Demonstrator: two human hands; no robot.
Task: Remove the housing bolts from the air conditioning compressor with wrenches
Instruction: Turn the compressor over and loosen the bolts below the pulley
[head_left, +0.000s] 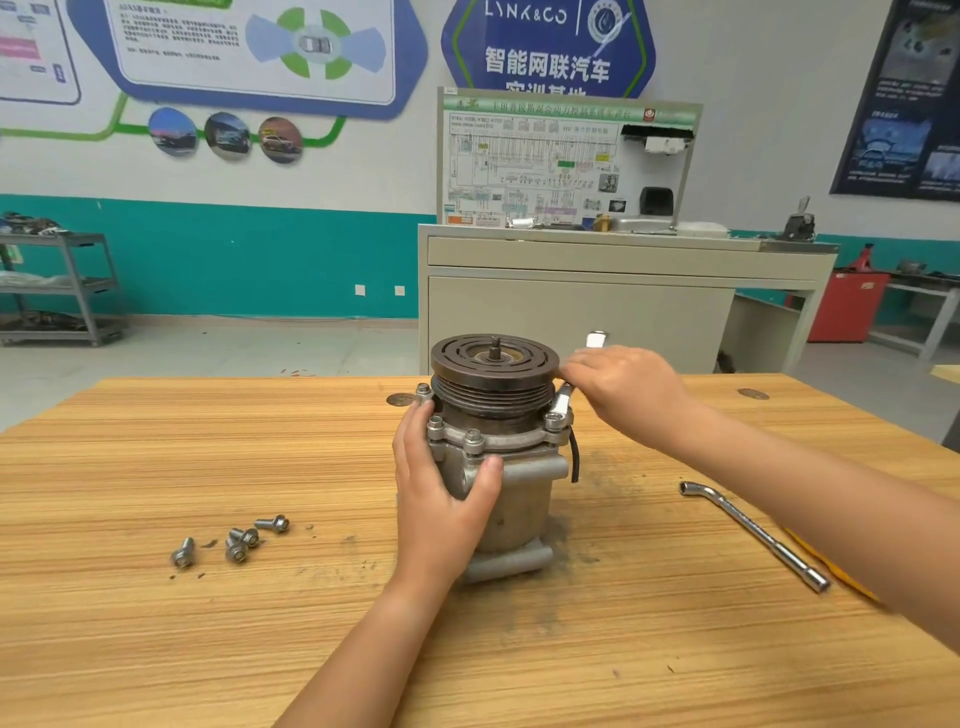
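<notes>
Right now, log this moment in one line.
left hand grips compressor | right hand holds wrench on bolt | four loose bolts on table

The left hand (441, 499) and right hand (628, 384) are bare, as are both forearms in view.

Head camera looks forward and down, close over the table (156, 467).

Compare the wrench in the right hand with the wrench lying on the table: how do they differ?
The held wrench stands steeply, its lower end at a flange bolt; the L-shaped wrench lies flat on the table. The right hand grips the held wrench, hiding its middle; the L-shaped wrench lies untouched, showing whole, one end bent. Both are bare silvery metal.
</notes>
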